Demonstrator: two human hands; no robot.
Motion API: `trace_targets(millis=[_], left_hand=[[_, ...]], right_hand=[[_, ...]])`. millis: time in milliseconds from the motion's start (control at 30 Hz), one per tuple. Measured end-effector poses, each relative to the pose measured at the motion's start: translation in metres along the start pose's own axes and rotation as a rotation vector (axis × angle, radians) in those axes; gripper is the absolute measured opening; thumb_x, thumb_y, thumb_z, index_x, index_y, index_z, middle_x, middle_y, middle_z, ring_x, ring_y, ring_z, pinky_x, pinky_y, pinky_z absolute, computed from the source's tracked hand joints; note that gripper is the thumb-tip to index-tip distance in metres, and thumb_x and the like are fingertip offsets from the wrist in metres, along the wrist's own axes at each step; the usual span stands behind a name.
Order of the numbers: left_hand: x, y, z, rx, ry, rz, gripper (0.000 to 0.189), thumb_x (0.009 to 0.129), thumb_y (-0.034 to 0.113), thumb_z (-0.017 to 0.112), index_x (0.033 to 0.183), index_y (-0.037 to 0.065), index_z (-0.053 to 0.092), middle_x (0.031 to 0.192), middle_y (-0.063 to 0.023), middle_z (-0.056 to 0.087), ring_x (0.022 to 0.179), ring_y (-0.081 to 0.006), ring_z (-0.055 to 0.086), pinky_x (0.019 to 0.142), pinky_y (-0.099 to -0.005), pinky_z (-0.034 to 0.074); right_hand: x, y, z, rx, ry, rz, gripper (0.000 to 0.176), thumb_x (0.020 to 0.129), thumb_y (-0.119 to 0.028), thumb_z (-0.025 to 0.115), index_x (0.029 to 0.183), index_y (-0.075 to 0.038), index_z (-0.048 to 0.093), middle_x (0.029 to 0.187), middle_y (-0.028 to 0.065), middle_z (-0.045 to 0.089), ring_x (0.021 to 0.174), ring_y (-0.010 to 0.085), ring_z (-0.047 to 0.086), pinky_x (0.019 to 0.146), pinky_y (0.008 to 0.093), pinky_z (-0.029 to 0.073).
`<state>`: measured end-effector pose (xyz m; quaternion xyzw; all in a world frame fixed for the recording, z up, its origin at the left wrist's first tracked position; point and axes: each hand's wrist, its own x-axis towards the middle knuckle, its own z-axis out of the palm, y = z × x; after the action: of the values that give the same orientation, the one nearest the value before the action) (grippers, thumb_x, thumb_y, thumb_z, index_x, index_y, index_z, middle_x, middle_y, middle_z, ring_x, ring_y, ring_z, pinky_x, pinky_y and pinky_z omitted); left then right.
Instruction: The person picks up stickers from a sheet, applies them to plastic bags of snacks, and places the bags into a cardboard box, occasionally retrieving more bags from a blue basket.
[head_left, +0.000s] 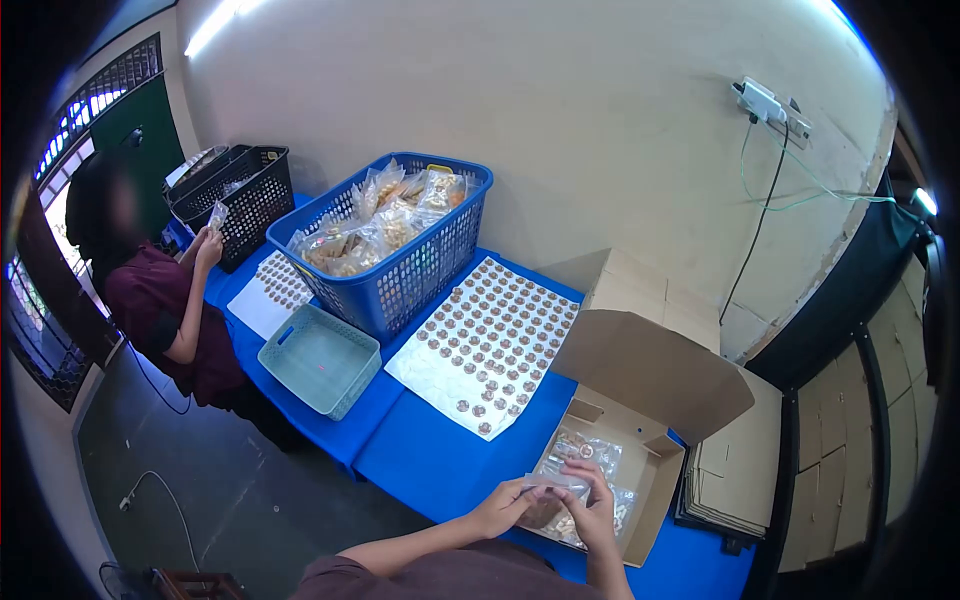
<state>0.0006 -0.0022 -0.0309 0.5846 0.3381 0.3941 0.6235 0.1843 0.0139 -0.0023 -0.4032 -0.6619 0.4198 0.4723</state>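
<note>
My left hand (502, 508) and my right hand (594, 508) are closed on a small clear plastic packet (541, 512), pinching its upper part between them. Something brownish shows in the packet, partly hidden by my fingers. Below and behind my hands is an open cardboard box (652, 500), its lid standing up at the back. Inside it lie several clear packets (592, 452) with pale pieces in them. Left of the box, a white sheet (420, 372) carries rows of round brown stickers (490, 345).
A blue basket (390, 300) heaped with filled packets (395, 222) stands behind a pale green tray (322, 362). Black baskets (262, 205) stand farther left. Another person (165, 300) holds a packet there. Flat cardboard (735, 465) is stacked at right. A cable (752, 240) hangs on the wall.
</note>
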Motion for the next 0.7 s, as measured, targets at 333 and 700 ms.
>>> trace_targets(millis=[333,700], left_hand=[[0.006,0.014,-0.015,0.117,0.277,0.177,0.046,0.101,0.03,0.038,0.139,0.005,0.035,0.144,-0.0135,0.029,0.132,-0.0266,0.034,0.107,-0.0393,0.031],[0.008,0.008,0.001,0.151,0.141,0.072,0.058,0.092,0.035,0.058,0.137,0.003,0.041,0.136,-0.0167,0.047,0.126,-0.0247,0.044,0.105,-0.0365,0.034]], right_hand=[[-0.003,-0.002,-0.008,0.182,0.262,0.194,0.035,0.098,-0.024,0.046,0.114,0.003,0.062,0.119,0.0154,0.061,0.115,0.0237,0.054,0.099,0.0354,0.039],[-0.003,0.0,0.005,-0.201,0.133,-0.016,0.035,0.087,-0.02,0.065,0.118,-0.005,0.061,0.129,0.0147,0.048,0.116,0.0273,0.049,0.102,0.0391,0.036]])
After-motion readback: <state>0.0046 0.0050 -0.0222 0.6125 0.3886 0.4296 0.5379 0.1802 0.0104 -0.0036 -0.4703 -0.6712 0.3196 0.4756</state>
